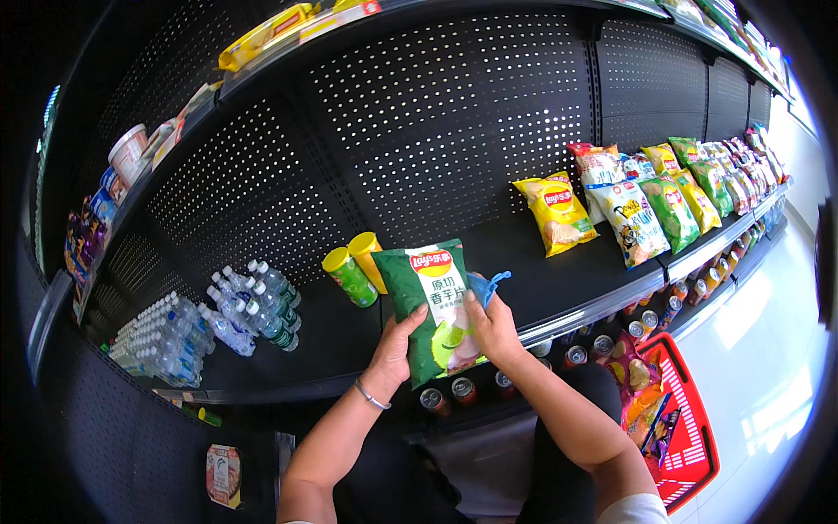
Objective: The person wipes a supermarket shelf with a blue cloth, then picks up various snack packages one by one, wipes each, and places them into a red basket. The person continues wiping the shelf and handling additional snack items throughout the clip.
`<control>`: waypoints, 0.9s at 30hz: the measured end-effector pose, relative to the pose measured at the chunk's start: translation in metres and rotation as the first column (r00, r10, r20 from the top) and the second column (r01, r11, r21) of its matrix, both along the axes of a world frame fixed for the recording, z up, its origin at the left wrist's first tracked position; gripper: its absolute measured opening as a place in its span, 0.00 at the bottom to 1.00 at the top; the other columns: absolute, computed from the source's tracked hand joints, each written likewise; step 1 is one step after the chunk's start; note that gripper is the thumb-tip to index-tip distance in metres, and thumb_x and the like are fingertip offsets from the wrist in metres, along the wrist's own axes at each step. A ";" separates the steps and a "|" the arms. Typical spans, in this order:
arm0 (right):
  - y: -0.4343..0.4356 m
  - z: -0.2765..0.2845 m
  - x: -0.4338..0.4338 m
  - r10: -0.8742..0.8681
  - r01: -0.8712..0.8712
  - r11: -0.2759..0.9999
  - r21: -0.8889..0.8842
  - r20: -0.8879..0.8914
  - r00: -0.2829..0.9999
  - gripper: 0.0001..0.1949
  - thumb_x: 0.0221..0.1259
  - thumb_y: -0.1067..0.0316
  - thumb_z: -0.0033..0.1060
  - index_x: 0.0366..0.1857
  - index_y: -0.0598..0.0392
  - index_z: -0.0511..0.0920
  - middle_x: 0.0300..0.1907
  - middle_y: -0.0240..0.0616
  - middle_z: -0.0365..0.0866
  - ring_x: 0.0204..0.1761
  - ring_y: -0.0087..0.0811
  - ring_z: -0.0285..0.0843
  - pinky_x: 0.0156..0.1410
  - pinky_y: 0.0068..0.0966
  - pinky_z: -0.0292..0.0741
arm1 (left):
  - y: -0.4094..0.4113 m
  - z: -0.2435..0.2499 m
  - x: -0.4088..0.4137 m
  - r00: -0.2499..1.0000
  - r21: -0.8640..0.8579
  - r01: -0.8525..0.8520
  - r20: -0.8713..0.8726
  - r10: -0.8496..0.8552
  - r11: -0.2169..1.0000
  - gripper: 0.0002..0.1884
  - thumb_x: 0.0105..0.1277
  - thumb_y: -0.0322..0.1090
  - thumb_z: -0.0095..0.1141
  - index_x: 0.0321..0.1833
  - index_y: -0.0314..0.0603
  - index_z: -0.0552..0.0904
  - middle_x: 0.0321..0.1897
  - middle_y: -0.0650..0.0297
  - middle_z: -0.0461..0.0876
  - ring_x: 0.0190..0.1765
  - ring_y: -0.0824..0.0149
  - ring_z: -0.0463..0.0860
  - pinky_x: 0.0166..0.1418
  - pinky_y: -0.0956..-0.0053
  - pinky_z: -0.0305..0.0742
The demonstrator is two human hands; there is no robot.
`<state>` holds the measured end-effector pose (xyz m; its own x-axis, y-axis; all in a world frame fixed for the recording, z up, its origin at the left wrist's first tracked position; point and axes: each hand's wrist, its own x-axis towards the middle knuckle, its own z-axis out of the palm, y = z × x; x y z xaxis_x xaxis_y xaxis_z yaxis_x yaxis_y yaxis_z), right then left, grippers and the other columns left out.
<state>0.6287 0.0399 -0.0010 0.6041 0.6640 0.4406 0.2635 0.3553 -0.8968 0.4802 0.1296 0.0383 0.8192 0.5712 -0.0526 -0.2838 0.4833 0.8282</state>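
Note:
A green Lay's chip bag (pixel 429 314) is held upright between both hands over the front of a black shelf (pixel 340 354). My left hand (pixel 396 350) grips its left edge, thumb on the front. My right hand (pixel 494 327) grips its right edge and also holds a blue cloth (pixel 483 288), bunched beside the bag. Just behind the bag stand a green canister with a yellow lid (pixel 351 276) and a yellow canister (pixel 368 255). To the right, a yellow Lay's bag (pixel 556 213) leans upright on the shelf.
Clear water bottles (pixel 262 308) stand in groups at left. More snack bags (pixel 668 203) line the shelf at right. Drink cans (pixel 463 390) stand on the level below. A red basket (pixel 704 419) with snack packs is at lower right. An upper shelf edge (pixel 458 26) runs overhead.

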 end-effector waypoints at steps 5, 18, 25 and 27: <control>-0.007 0.019 -0.026 -0.125 0.166 0.986 0.002 0.667 0.735 0.34 0.63 0.65 0.64 0.73 0.61 0.62 0.75 0.57 0.60 0.76 0.54 0.58 0.77 0.46 0.58 | 0.015 -0.023 -0.010 0.994 -0.052 -0.106 0.028 0.107 0.993 0.26 0.73 0.45 0.60 0.68 0.38 0.72 0.60 0.57 0.80 0.60 0.61 0.81 0.64 0.62 0.79; -0.009 0.023 -0.052 0.108 -0.028 0.993 -0.112 0.807 0.581 0.38 0.63 0.58 0.63 0.76 0.57 0.58 0.79 0.49 0.54 0.81 0.49 0.50 0.81 0.48 0.50 | 0.017 -0.027 -0.018 0.974 0.066 -0.221 -0.030 0.223 0.973 0.22 0.77 0.44 0.53 0.67 0.41 0.73 0.59 0.58 0.81 0.58 0.63 0.82 0.63 0.63 0.79; 0.004 0.029 -0.012 -0.078 0.119 0.993 -0.009 0.703 0.707 0.32 0.69 0.58 0.56 0.73 0.58 0.62 0.77 0.52 0.59 0.78 0.50 0.56 0.80 0.47 0.53 | -0.019 -0.037 -0.010 0.996 0.163 -0.030 -0.080 0.044 0.986 0.20 0.74 0.40 0.60 0.64 0.40 0.75 0.55 0.65 0.81 0.55 0.70 0.82 0.61 0.70 0.80; -0.001 0.037 -0.018 -0.064 0.116 0.993 -0.021 0.729 0.681 0.31 0.69 0.57 0.56 0.72 0.59 0.64 0.76 0.53 0.59 0.77 0.51 0.57 0.79 0.47 0.54 | -0.023 -0.040 -0.009 0.996 0.155 -0.015 -0.079 0.028 0.988 0.16 0.75 0.38 0.59 0.61 0.41 0.77 0.52 0.67 0.82 0.52 0.73 0.82 0.58 0.73 0.80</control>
<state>0.6110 0.0389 0.0365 0.1699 0.6640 0.7282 0.8689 0.2476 -0.4285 0.4710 0.1069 -0.0018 0.8032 0.5951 -0.0279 -0.2218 0.3422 0.9131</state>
